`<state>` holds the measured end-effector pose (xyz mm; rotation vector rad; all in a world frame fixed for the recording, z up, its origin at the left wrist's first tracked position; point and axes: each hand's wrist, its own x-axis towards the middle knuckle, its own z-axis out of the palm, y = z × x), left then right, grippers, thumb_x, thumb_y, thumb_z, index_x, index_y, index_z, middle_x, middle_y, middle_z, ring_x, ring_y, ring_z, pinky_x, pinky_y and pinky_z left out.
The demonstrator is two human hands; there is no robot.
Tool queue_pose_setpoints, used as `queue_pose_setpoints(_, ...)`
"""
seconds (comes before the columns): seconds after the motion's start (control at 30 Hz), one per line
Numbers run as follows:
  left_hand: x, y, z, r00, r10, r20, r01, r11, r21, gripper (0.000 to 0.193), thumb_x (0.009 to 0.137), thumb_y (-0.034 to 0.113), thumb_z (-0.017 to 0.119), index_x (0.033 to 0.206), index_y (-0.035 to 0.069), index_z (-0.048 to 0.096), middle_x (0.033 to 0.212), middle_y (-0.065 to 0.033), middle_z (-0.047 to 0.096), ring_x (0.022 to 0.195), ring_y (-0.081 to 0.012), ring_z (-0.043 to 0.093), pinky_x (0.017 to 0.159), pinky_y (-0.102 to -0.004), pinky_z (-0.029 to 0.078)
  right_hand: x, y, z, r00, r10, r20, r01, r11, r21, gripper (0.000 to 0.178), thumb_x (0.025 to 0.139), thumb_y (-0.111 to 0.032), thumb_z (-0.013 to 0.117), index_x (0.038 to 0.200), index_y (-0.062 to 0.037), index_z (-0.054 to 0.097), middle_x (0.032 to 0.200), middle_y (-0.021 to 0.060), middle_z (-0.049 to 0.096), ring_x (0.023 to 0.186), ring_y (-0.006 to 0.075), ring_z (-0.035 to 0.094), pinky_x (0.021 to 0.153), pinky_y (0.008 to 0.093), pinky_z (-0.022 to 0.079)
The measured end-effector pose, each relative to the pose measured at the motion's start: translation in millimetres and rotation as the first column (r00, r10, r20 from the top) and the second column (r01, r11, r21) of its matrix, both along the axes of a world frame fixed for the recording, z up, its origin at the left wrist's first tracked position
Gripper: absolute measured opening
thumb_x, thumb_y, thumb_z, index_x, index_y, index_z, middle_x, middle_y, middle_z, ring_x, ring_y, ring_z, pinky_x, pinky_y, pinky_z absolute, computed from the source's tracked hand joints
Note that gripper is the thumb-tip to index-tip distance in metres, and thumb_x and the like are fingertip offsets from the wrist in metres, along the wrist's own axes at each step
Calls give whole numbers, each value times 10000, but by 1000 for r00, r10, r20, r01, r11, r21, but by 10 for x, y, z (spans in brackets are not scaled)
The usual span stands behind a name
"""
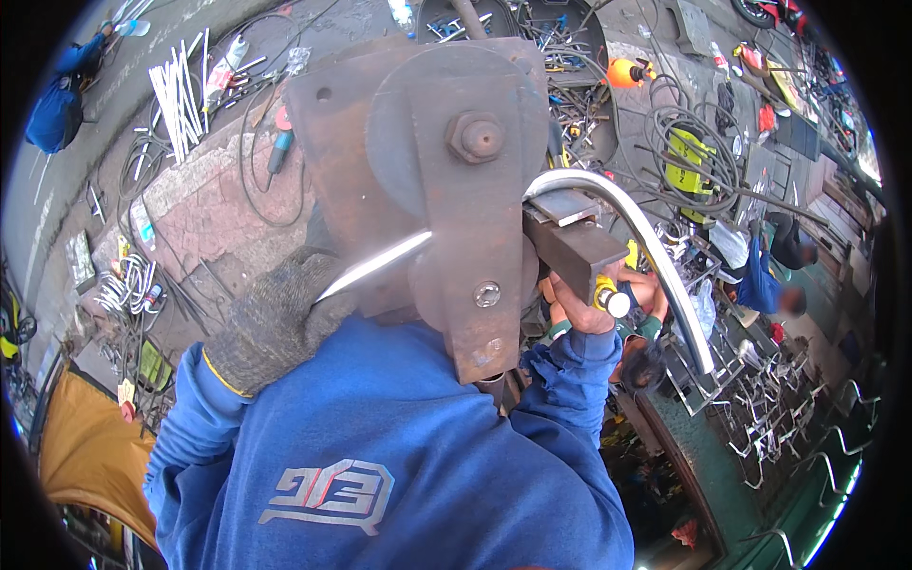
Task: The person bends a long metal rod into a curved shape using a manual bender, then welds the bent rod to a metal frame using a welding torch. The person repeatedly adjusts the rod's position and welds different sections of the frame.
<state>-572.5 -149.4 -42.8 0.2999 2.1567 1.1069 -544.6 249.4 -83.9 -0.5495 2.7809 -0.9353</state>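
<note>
While grey-gloved left hand point(277, 318) wraps fingers round straight end, silver metal tube point(378, 263) likely stiff, slick, best gripped there; bare right hand point(581, 310): hold unclear.

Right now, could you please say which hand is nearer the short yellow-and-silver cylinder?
Right: the right hand is beside the cylinder; the grey-gloved left hand grips a shiny metal tube, farther left.

Shiny silver tube point(654, 247), bent in an arc, beside rusty bender point(456, 209)
</note>
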Motion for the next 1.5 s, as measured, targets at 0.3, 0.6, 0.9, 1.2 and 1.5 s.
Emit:
queue_pose_setpoints(0.3,59,99,-3,960,17,-278,-50,992,-115,399,822,220,780,1153,40,647,1146,-186,630,1032,-363,655,839,-434,539,89,-45,31,990,-141,23,141,990,28,623,775,56,607,1386,46,487,1345,215,539,1251,304,551,1085,383,415)
queue_pose_setpoints(0.6,116,68,2,929,-47,-366,-36,975,-218,399,815,187,778,1174,66,653,1094,-156,670,932,-344,694,771,-427,559,259,122,101,751,-642,155,503,404,-764,504,945,-316,695,1326,-19,549,1248,178,584,1079,256,610,906,392,545)
queue_pose_setpoints(0.9,127,106,11,911,-71,-406,-42,964,-263,368,851,208,741,1188,90,655,1165,-144,662,956,-343,695,803,-428,561,-246,155,233,821,-561,-107,202,460,-865,316,943,-252,693,1166,-43,613,1367,295,485,1088,332,620,956,492,535)
queue_pose_setpoints(1.2,99,94,33,931,-93,-354,-10,961,-278,418,864,232,723,1249,107,619,1271,-127,620,911,-356,694,785,-452,560,-150,-41,289,918,-397,-11,117,298,-947,449,910,-247,610,1335,-106,589,1446,307,444,1217,371,555,1082,573,443)
queue_pose_setpoints(1.5,75,79,-12,952,-54,-301,-6,981,-195,323,876,137,713,1177,53,631,1206,-172,622,979,-378,680,812,-447,557,-540,-228,507,904,-423,-57,122,384,-915,427,948,-385,698,1238,-89,596,1400,301,485,1163,329,615,976,498,543)
